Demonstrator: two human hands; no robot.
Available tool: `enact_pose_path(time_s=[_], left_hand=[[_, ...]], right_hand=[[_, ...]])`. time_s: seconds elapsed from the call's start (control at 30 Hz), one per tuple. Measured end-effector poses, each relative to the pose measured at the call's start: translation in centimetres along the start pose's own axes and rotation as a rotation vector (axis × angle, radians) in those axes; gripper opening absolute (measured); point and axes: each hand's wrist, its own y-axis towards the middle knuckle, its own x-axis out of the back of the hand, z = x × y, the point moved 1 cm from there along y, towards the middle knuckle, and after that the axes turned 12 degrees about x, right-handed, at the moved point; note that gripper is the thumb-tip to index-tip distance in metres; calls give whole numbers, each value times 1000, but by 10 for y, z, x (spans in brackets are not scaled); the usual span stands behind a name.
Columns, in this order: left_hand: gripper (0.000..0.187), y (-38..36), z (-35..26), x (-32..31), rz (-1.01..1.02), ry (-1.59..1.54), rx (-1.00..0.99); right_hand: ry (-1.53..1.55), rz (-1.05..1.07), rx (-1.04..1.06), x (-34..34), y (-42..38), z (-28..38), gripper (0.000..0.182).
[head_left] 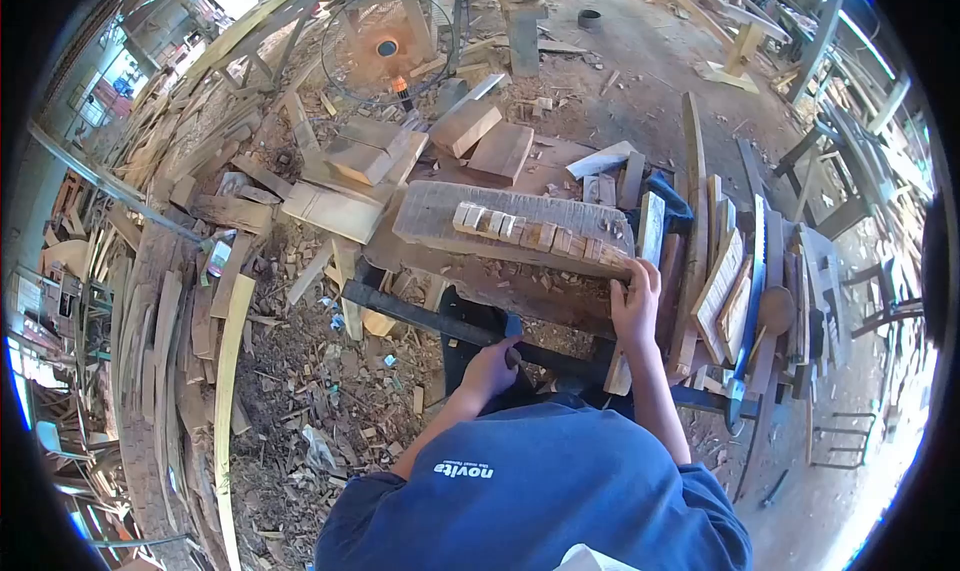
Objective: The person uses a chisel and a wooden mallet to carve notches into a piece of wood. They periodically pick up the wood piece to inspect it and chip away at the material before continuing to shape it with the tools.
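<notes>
A thick weathered wooden block (430, 208) lies across the bench before me. A row of small cut wood pieces (540, 234) lines its near edge, paler at the left end. My right hand (637, 306) is closed around the block's right end, fingers over the far side and thumb at the near side. Lower and to the left, my left hand (488, 371) is curled shut beside a long dark bar (420, 314). A rounded brown end shows at its fingers, but most of what it grips is hidden.
Wood blocks (500, 151) lie at the bench's far side, behind them a round fan (387, 48). Upright boards and a blue-edged saw blade (758, 281) stand close on my right. Scraps and shavings (310, 391) cover the floor at left, beside stacked planks (160, 351).
</notes>
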Motion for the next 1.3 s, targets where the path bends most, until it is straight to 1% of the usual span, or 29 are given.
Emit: enact_pose_path(time_s=[0.07, 0.1, 0.17, 0.4, 0.47, 0.5, 0.57, 0.7, 0.77, 0.8, 0.83, 0.9, 0.93, 0.97, 1.0, 1.03, 1.07, 1.1, 1.17, 1.2, 1.27, 1.3], left_hand=[[52, -4, -3, 2, -47, -22, -29], [52, -1, -3, 0, -44, -24, -30], [47, -1, -5, 0, -58, 27, 27], [42, -3, -11, 4, -47, 35, 37], [42, -1, -8, 2, -44, 26, 33], [42, -2, -9, 3, -43, 26, 33], [43, -4, -11, 4, -64, 43, 22], [42, -9, -15, 11, -10, 11, 3], [40, -9, -12, 14, -12, -87, -144], [38, -13, -18, 18, -106, -116, -286], [38, -19, -31, 29, -99, -112, -283], [29, -34, -60, 59, -179, -299, -433], [18, -39, -67, 73, -189, -312, -404], [16, -42, -75, 84, -272, -422, -483], [15, -48, -88, 105, -379, -420, -599], [15, -51, -88, 116, -335, -565, -577], [17, -56, -95, 130, -191, -797, -576], [20, -56, -106, 141, -121, -986, -696], [21, -55, -130, 158, -86, -1153, -893], [21, -48, -138, 162, -87, -1156, -902], [23, -36, -152, 170, -191, -1111, -1038], [23, -30, -157, 172, -192, -1112, -1045]], right_hand=[[-81, -79, 58, 2, -10, 0, 40], [-84, -78, 58, 2, -14, -4, 40], [-1, -48, -34, 5, -23, -7, 36], [-6, -73, -8, 12, -28, -4, 34], [13, -68, -96, 12, -28, -4, 36], [13, -67, -97, 11, -29, -5, 36], [-103, -65, 9, 7, -32, -10, 39], [-91, -67, 17, 2, -37, -7, 42], [-160, -8, -1, 0, -36, -1, 46], [-160, -6, -9, -1, -37, 2, 46], [-178, 13, -28, -3, -38, 4, 50], [-198, 32, -57, -7, -43, 8, 53], [-225, 42, -49, -10, -45, 8, 56], [-253, 52, -40, -10, -47, 8, 60], [-265, 97, -20, -10, -47, 7, 59], [-268, 95, -26, -9, -46, 7, 59], [-276, 90, 3, -8, -43, 10, 59], [-285, 85, 35, -7, -39, 11, 59], [-275, 53, 70, -8, -26, 11, 58], [-255, 40, 97, -8, -17, 10, 57], [-201, 8, 133, -11, 4, 12, 57], [-203, 5, 138, -11, 15, 13, 57]])
